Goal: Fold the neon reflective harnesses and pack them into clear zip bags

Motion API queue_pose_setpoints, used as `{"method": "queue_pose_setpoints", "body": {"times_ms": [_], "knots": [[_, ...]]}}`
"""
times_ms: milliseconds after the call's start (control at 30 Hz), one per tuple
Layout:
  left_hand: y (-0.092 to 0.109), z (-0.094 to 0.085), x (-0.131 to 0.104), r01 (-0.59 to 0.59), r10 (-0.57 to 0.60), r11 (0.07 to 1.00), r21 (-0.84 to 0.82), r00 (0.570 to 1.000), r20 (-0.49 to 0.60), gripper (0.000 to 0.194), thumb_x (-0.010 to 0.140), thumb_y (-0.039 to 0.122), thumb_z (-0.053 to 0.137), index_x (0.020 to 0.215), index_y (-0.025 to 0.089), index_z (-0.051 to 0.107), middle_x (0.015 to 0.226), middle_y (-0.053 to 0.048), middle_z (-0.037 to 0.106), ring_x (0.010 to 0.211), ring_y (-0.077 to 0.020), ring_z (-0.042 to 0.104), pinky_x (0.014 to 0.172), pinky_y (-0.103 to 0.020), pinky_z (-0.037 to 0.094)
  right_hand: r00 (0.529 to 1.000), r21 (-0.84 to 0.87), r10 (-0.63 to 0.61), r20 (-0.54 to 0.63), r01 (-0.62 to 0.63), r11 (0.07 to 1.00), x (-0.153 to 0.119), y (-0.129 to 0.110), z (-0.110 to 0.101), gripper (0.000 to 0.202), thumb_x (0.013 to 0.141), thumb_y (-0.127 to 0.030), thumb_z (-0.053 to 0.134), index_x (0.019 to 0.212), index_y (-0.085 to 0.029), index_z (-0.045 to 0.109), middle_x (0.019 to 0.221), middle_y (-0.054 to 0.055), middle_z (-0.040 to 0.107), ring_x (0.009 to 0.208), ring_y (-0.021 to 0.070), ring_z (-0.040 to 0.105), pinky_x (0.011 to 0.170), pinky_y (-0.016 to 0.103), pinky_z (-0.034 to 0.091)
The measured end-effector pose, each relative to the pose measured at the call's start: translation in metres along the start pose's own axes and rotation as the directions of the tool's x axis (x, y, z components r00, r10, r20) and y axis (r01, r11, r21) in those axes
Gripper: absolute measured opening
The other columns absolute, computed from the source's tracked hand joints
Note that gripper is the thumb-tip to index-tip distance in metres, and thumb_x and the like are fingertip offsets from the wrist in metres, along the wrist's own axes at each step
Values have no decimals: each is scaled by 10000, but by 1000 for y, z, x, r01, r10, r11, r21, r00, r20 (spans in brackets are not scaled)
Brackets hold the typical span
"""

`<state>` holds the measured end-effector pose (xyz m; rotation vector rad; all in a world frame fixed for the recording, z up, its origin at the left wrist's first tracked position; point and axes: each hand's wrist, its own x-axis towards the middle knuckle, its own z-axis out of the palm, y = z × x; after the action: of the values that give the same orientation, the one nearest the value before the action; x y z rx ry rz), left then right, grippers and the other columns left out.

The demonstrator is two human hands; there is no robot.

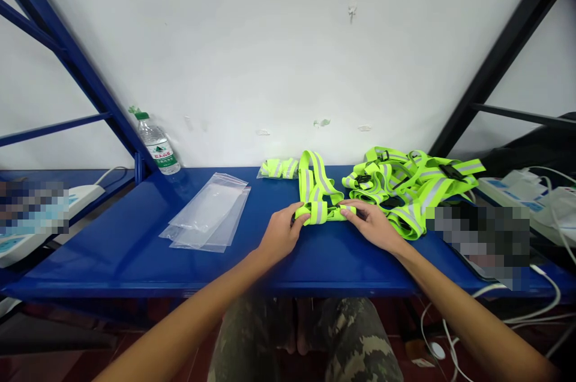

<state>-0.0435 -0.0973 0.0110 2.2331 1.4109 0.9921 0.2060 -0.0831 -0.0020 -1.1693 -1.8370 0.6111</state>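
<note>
Between my hands is a neon-yellow reflective strap with a grey stripe, partly folded into a flat bundle. My left hand pinches its left end, and my right hand pinches the right end. A loose length of the same strap loops up behind the bundle onto the table. Just beyond, a folded strap in a clear bag lies near the wall. To the right of my right hand is a tangled heap of reflective straps with black buckles.
Clear zip bags lie stacked on the blue table, left of my hands. A water bottle stands at the back left by the blue frame. A blurred-out flat device and white cables are at the right edge.
</note>
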Motion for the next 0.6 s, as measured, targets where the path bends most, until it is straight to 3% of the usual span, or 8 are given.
{"method": "queue_pose_setpoints", "body": {"times_ms": [167, 333, 467, 600], "knots": [[5, 5, 9, 75, -74, 997, -34, 997, 19, 420, 977, 411, 402, 1263, 170, 593, 1070, -76, 718, 907, -222, 663, 787, -322, 498, 995, 14, 65, -72, -64, 998, 5, 11, 0, 385, 844, -545, 596, 908, -183, 712, 1266, 134, 614, 1204, 277, 563, 1030, 451, 435], [2, 10, 16, 110, -111, 992, 55, 994, 11, 335, 969, 360, 415, 1140, 202, 656, 1022, -58, 721, 833, -208, 656, 762, -313, 486, 988, 163, 156, 0, -154, 975, 8, 14, 7, 378, 839, -539, 606, 933, -174, 637, 970, 91, 709, 881, 238, 663, 813, 387, 537], [-1, 10, 16, 68, -62, 987, 146, 997, -43, 306, 955, 293, 440, 1162, 193, 642, 1082, -84, 672, 964, -218, 631, 868, -334, 487, 978, 270, 208, -14, -196, 943, 11, 11, 14, 420, 813, -533, 634, 1046, -191, 559, 884, 67, 707, 783, 216, 662, 694, 331, 532], [0, 5, 15, -6, 31, 967, 256, 995, -94, 317, 918, 140, 418, 1158, 163, 623, 1143, -111, 612, 1046, -238, 575, 918, -375, 484, 986, 86, 167, 17, -168, 982, 13, 3, 20, 436, 882, -515, 520, 1169, -191, 578, 750, 37, 663, 692, 209, 624, 611, 313, 482]]}}
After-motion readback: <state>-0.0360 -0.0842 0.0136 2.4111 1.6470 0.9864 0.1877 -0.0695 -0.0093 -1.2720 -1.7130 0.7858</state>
